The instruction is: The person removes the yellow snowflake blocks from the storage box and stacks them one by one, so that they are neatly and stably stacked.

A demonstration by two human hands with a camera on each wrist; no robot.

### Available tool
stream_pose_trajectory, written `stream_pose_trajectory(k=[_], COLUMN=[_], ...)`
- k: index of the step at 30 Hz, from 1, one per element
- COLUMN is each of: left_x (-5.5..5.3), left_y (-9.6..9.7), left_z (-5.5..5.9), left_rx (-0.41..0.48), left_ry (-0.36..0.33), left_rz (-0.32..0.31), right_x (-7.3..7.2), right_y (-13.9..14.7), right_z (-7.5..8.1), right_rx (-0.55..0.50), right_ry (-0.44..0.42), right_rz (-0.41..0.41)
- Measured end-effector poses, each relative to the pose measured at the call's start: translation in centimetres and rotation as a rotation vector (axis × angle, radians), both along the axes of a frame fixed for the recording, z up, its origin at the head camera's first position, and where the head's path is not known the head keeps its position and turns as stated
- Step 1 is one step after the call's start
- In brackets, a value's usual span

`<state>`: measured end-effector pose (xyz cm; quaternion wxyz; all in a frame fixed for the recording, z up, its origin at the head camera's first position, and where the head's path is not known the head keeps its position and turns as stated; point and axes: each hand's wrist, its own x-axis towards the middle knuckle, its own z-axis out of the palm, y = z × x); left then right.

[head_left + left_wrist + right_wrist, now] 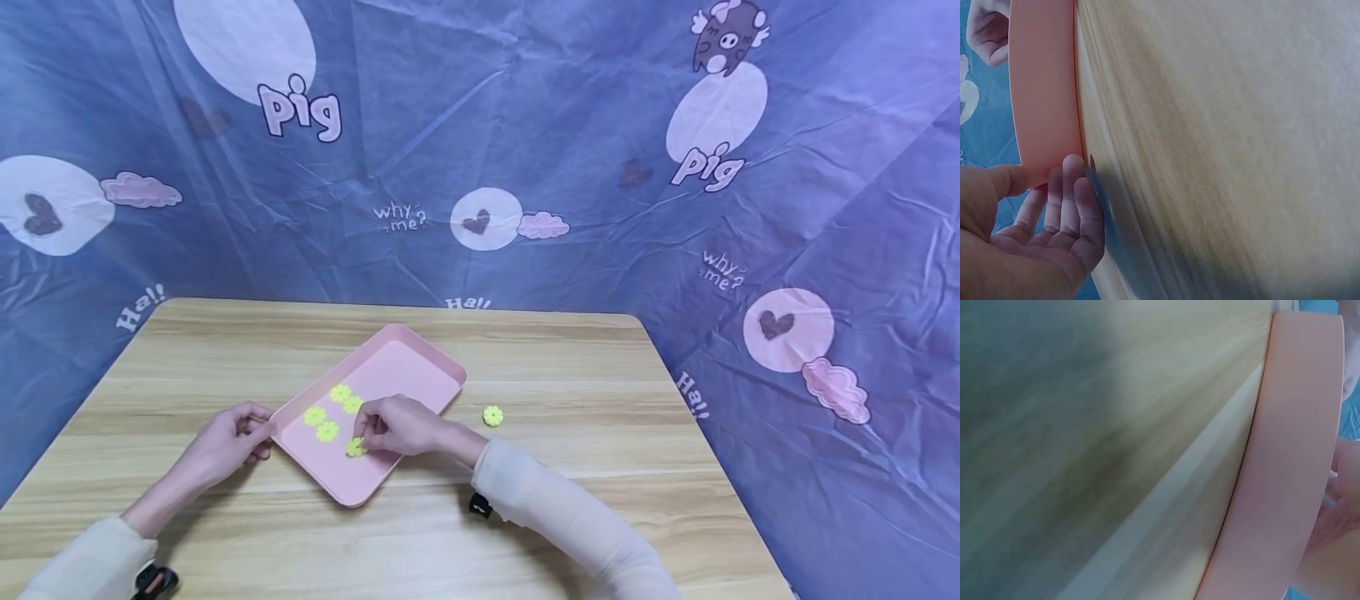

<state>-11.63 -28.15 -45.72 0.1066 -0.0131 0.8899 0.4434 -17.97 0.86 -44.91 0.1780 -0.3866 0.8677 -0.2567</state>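
Observation:
A pink rectangular tray (pixel 397 367) lies at an angle on the wooden table. At its left corner my left hand (pixel 227 442) grips the tray wall; in the left wrist view the thumb is at the rim and the fingers (pixel 1071 206) are against the outside. My right hand (pixel 401 425) reaches over the tray and pinches a yellow flower-shaped piece (pixel 356 447) at the tray floor. Beside it in the tray lie several similar yellow pieces (pixel 327 431). The tray wall (pixel 1285 450) hides the right fingertips in the right wrist view.
One more yellow flower-shaped piece (pixel 492 416) lies on the table right of the tray, near the right forearm. A blue printed cloth (pixel 420 150) hangs behind the table (pixel 570 367) and along its sides.

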Motion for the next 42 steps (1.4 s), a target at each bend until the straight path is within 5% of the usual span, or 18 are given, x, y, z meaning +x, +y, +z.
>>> stream_pose_trajectory(k=[24, 42], left_x=[-0.1, 0.2], left_y=[0.1, 0.1], left_z=[0.1, 0.1], left_rx=[-0.003, 0.011], left_ry=[-0.013, 0.006], left_rz=[0.004, 0.002], right_x=[0.3, 0.4], right_y=[3.3, 8.4], right_z=[1.0, 2.1], right_rx=[-0.166, -0.311], right_ry=[-0.038, -0.02], right_rz=[-0.092, -0.18])
